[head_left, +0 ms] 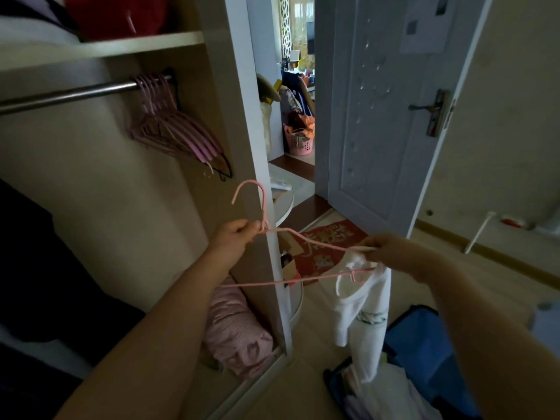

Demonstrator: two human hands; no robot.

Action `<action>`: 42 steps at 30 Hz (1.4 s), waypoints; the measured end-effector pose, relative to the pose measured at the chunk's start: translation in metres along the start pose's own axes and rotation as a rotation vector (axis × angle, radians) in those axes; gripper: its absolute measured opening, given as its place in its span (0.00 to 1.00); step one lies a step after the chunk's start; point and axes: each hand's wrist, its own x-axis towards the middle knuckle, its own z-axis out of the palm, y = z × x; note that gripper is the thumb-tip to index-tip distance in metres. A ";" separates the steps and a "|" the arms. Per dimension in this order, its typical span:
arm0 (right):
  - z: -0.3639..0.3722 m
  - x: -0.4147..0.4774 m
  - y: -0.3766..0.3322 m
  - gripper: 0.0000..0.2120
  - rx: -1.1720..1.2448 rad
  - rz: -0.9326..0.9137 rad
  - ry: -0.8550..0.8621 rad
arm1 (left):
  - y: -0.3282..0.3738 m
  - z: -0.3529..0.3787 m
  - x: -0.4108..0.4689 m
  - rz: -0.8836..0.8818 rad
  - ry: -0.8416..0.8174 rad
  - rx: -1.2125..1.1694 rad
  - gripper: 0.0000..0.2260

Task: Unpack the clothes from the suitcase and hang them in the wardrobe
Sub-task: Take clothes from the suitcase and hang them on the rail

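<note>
Your left hand (239, 234) pinches the pink hanger (306, 237) neck; right hand (391, 250) clamps the white garment (363, 301) — open suitcase (424, 341) on wood floor (318, 359), door (378, 116) ajar.

The red doormat (325, 248) bears pale characters, too blurred to read.

We see a pink hanger (274, 237), a white garment (360, 310) with a dark patterned band, a blue suitcase (424, 344) and a red doormat (321, 247) with gold characters.
</note>
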 end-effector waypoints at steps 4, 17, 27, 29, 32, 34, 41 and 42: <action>-0.006 0.003 0.005 0.12 0.023 0.032 0.204 | 0.011 0.006 -0.009 0.021 -0.066 -0.079 0.11; 0.036 -0.042 -0.087 0.10 -0.307 -0.404 0.637 | 0.031 0.073 -0.041 0.007 -0.020 -0.366 0.06; 0.015 -0.035 -0.058 0.11 -0.264 -0.484 0.660 | 0.043 0.056 -0.042 0.259 0.114 -0.303 0.03; 0.015 -0.035 -0.050 0.10 -0.186 -0.443 0.701 | 0.037 0.047 -0.042 0.299 0.304 -0.237 0.02; 0.008 -0.034 -0.050 0.11 -0.107 -0.421 0.736 | 0.018 0.036 -0.047 0.343 0.631 -0.246 0.11; 0.004 -0.034 -0.054 0.12 -0.080 -0.424 0.748 | 0.002 0.036 -0.055 0.253 0.647 -0.324 0.14; -0.002 -0.044 -0.074 0.08 0.003 -0.525 0.664 | -0.018 0.066 -0.063 -0.234 0.070 -0.204 0.08; -0.002 -0.046 -0.076 0.08 0.012 -0.537 0.658 | -0.012 0.071 -0.065 -0.257 -0.010 -0.195 0.08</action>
